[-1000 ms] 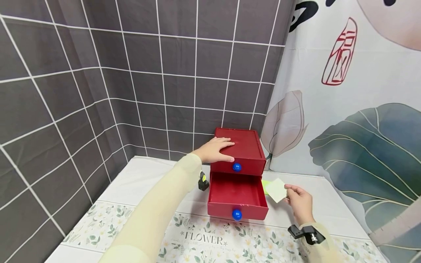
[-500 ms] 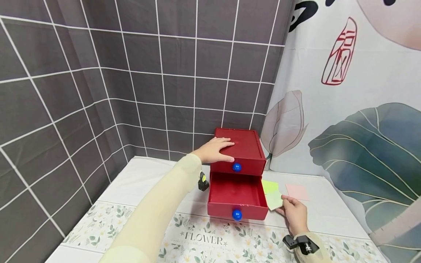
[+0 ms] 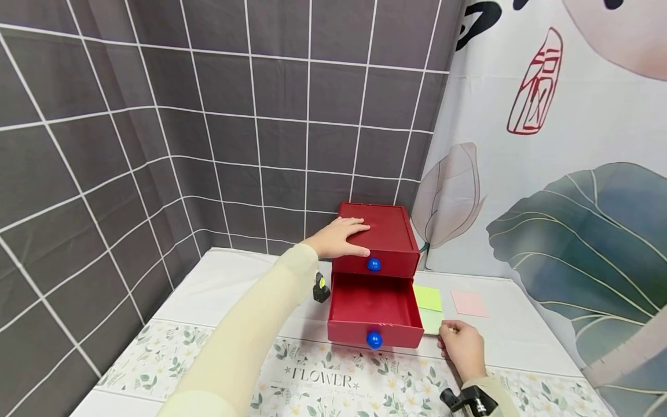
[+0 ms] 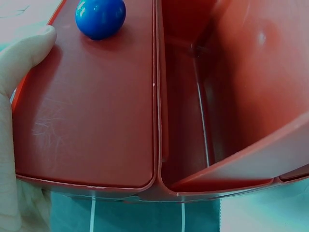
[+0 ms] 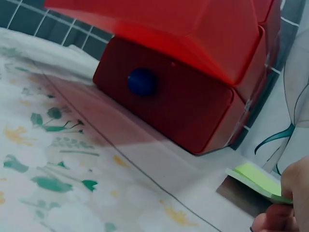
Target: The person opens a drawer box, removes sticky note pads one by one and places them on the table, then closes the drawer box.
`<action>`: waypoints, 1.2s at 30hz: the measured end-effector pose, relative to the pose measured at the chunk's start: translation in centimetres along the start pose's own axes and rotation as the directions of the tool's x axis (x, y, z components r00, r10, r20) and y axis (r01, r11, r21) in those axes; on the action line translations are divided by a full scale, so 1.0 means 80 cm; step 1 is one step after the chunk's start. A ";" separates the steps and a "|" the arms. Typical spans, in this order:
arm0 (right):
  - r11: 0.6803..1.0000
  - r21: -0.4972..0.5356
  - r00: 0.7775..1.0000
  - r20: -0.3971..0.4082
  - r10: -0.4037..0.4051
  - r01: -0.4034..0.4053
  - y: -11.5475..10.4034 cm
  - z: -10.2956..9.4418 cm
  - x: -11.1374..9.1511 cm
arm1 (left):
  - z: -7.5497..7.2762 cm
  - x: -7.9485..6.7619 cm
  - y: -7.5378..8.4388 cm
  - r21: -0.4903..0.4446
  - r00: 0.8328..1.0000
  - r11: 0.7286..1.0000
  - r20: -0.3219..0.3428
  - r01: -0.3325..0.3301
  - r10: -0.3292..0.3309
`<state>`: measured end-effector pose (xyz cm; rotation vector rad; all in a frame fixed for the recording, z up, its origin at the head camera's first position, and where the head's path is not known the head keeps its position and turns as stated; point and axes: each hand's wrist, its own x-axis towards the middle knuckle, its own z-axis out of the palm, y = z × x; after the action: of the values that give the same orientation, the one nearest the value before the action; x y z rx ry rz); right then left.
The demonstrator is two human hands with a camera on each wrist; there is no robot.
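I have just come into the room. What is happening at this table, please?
A person's left hand rests on a red drawer cabinet, whose middle drawer is pulled open. Right of the cabinet, the right hand pinches the edge of a pale green note. A yellow-green note shows against it; a pink note lies farther right.

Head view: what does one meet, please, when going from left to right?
Left sleeve → open red drawer → yellow-green note → pink note → large printed blue-green leaf.
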<state>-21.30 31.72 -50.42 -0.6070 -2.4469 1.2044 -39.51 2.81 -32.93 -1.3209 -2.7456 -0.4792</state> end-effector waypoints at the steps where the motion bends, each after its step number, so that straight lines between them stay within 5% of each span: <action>1: 0.999 -0.041 1.000 -0.005 -0.018 0.018 0.000 0.000 -0.001 | 0.000 0.000 0.000 0.001 1.000 1.000 0.001 -0.001 0.001; 8: 0.949 -0.298 0.994 -0.008 -0.112 0.105 -0.002 0.000 -0.007 | 0.001 0.001 -0.002 0.009 1.000 1.000 -0.004 0.003 -0.003; 16: 0.870 -0.487 0.995 0.093 -0.037 0.078 -0.012 -0.003 -0.013 | 0.001 0.002 -0.001 0.015 1.000 1.000 -0.004 0.002 -0.001; 21: 0.844 -0.527 0.993 0.099 -0.058 0.102 -0.012 -0.003 -0.014 | 0.001 0.001 -0.001 0.008 1.000 1.000 -0.003 0.001 -0.001; 26: 0.850 -0.517 0.993 0.099 -0.061 0.104 -0.007 -0.001 -0.016 | 0.003 0.002 -0.002 0.011 1.000 1.000 -0.001 -0.001 0.001; 31: 0.829 -0.533 0.984 0.040 -0.176 0.170 -0.001 0.005 -0.020 | 0.003 0.001 -0.002 0.009 1.000 1.000 -0.005 0.000 0.000; 36: 0.812 -0.528 0.943 -0.060 -0.328 0.249 -0.001 0.012 -0.019 | 0.002 0.001 -0.003 0.004 1.000 1.000 -0.007 -0.002 0.003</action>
<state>-20.44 30.28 -51.10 -0.4101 -2.6089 0.3586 -39.71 2.78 -33.12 -1.3189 -2.7373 -0.4777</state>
